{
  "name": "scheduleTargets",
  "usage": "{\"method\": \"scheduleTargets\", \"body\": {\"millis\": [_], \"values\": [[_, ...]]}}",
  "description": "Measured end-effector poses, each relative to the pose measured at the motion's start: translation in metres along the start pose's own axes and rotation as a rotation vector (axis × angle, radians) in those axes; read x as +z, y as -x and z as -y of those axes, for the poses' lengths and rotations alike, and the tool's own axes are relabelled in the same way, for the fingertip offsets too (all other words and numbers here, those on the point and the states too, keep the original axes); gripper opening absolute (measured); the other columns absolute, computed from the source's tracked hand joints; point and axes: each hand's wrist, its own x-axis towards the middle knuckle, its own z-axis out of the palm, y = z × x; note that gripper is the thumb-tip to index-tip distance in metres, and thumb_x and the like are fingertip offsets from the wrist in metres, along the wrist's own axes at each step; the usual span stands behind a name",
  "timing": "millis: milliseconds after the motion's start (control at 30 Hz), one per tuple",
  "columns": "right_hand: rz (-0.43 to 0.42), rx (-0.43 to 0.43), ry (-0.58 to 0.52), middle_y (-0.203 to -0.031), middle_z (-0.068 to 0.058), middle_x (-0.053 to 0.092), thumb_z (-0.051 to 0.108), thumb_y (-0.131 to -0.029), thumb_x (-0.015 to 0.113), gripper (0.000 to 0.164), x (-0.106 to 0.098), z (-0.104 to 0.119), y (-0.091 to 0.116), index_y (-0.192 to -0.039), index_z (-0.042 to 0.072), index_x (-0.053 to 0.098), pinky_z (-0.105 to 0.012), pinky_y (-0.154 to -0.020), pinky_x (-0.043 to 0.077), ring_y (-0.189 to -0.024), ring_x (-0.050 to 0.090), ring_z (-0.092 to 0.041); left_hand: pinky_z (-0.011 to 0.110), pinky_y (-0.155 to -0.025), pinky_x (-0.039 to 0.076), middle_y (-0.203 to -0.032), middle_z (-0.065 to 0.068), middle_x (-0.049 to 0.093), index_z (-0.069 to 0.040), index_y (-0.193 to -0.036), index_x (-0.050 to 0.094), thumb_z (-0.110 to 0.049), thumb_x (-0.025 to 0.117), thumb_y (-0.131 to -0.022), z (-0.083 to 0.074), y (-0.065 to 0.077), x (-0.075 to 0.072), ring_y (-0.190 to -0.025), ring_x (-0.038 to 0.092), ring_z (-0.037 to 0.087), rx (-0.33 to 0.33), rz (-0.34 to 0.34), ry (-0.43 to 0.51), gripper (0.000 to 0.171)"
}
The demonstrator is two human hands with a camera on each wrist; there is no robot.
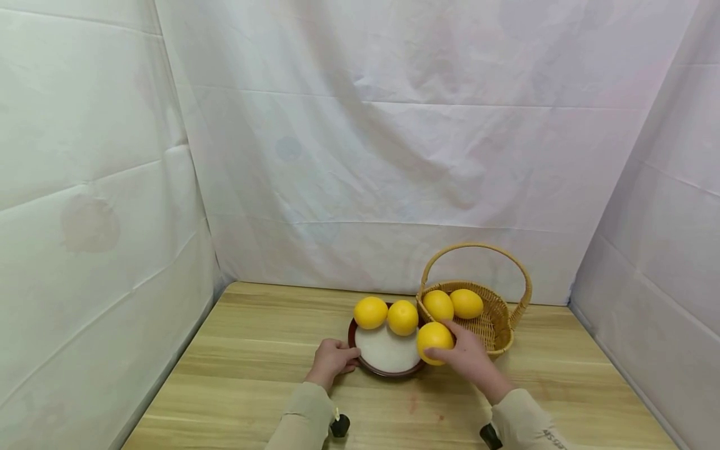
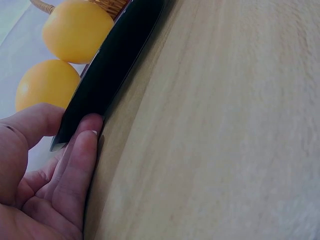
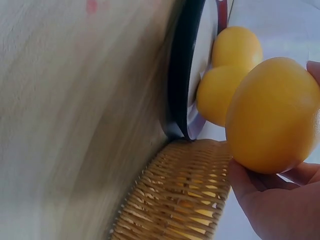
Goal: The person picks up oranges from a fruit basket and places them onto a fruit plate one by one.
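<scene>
My left hand point(image 1: 333, 360) pinches the left rim of a round plate point(image 1: 388, 374) with a dark red-brown rim and a whitish middle. In the left wrist view the thumb lies at the plate's upper edge and the fingers are against its dark outer side. My right hand point(image 1: 469, 353) grips an orange point(image 1: 434, 342) above the plate's right edge, in front of the basket. Two more oranges, the left one point(image 1: 370, 312) and the right one point(image 1: 402, 317), sit side by side at the back of the plate.
A wicker basket point(image 1: 495, 312) with a tall arched handle stands right of the plate, close against it. Inside lie two oranges point(image 1: 467, 304). The wooden table point(image 1: 253, 350) meets white cloth walls point(image 1: 337, 187) at the back and sides.
</scene>
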Motion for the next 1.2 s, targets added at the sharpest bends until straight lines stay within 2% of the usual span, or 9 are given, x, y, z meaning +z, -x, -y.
{"method": "scheduleTargets", "body": {"millis": [267,433,967,1200], "values": [[-0.016,-0.023,-0.001,-0.141,-0.019,0.058,0.043,-0.076,0.085,0.091,0.013,0.001,-0.003,-0.149,0.004,0.047,-0.052,-0.097,0.052,-0.12,0.059,-0.032,0.026,-0.064,0.062,-0.08,0.009,0.072,0.004,-0.094,0.067,-0.01,0.077,-0.087,-0.001,0.0,0.0,-0.065,0.068,0.01,-0.016,-0.001,0.005,0.019],[-0.019,-0.032,0.004,-0.146,-0.021,0.054,0.043,-0.076,0.085,0.095,0.021,-0.001,-0.005,-0.15,0.001,0.044,-0.055,-0.104,0.048,-0.128,0.055,-0.035,0.026,-0.065,0.062,-0.081,0.009,0.072,0.005,-0.096,0.067,-0.01,0.076,-0.087,0.0,-0.001,0.0,-0.066,0.069,0.011,-0.005,0.007,0.005,0.02],[-0.028,-0.016,-0.043,-0.145,-0.023,0.054,0.038,-0.076,0.086,0.092,0.036,0.0,-0.005,-0.149,-0.001,0.044,-0.055,-0.105,0.048,-0.126,0.057,-0.035,0.026,-0.064,0.062,-0.082,0.01,0.072,0.006,-0.095,0.068,-0.01,0.076,-0.087,0.0,0.0,-0.001,-0.067,0.069,0.011,0.002,0.005,-0.001,0.02],[-0.027,-0.019,-0.064,-0.147,-0.024,0.052,0.038,-0.076,0.086,0.094,0.044,0.001,-0.007,-0.149,-0.003,0.043,-0.057,-0.108,0.046,-0.13,0.054,-0.038,0.026,-0.064,0.062,-0.082,0.01,0.073,0.007,-0.098,0.068,-0.01,0.076,-0.087,-0.001,0.001,-0.001,-0.067,0.069,0.011,0.003,0.007,-0.002,0.022]]}}
